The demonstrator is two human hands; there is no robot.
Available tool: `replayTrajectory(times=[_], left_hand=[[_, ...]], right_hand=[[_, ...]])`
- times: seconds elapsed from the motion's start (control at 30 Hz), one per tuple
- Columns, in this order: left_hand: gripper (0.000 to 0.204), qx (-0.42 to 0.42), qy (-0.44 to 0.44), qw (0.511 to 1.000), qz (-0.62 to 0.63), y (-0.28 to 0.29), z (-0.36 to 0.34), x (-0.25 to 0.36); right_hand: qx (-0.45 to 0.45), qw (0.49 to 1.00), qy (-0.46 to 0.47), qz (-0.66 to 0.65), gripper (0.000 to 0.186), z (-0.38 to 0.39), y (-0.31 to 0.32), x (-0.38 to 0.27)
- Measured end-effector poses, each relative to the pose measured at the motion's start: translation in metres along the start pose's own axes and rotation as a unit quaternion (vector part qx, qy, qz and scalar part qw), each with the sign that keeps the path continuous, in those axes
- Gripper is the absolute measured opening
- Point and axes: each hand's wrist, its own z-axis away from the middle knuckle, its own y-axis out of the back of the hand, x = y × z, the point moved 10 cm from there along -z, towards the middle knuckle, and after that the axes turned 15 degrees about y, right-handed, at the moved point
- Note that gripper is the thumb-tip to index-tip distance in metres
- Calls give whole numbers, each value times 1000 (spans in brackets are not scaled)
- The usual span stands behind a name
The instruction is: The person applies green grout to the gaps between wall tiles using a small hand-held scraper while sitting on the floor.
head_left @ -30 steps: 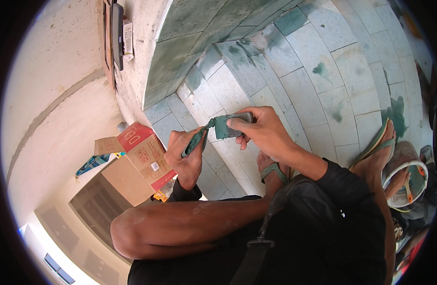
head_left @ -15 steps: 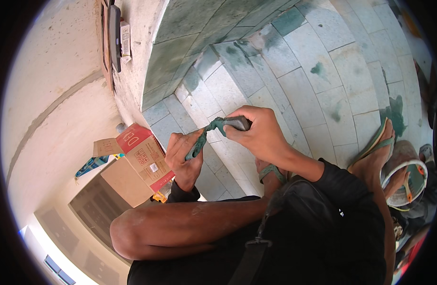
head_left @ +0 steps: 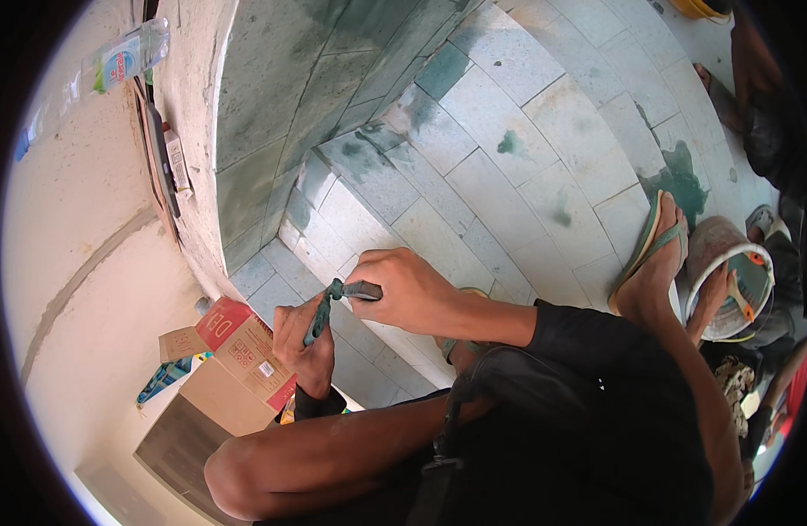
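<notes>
My left hand is closed around a narrow, flat piece smeared with wet green, which has a slot-like hole in it. My right hand grips a dark grey, blunt-ended tool. Its green-coated end meets the top of the piece in my left hand; green paste covers the spot where the two touch. I cannot tell the exact kind of either one. Both hands are above pale tiled steps, in front of my bent knee.
A torn cardboard box sits left of my hands. Green-stained tiles face a low wall. A plastic bottle is at upper left. To the right stand my sandalled foot, a bucket with an orange-handled brush, and other people.
The view has shifted, so my hands and the box sit lower and further left, and the bottle has come into view. Both hands keep their hold, the two pieces still touching.
</notes>
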Motion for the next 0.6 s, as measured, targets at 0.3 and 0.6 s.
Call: replayTrajectory(times=[0.3,0.6], left_hand=[[7,59,234,953,185,-8,9,-77],[17,-18,333,921,202,-31,20,-80]], right_hand=[[104,956,-92,-258,34,-12,113,57],[461,878,-16,-128,35,-17,296,107]])
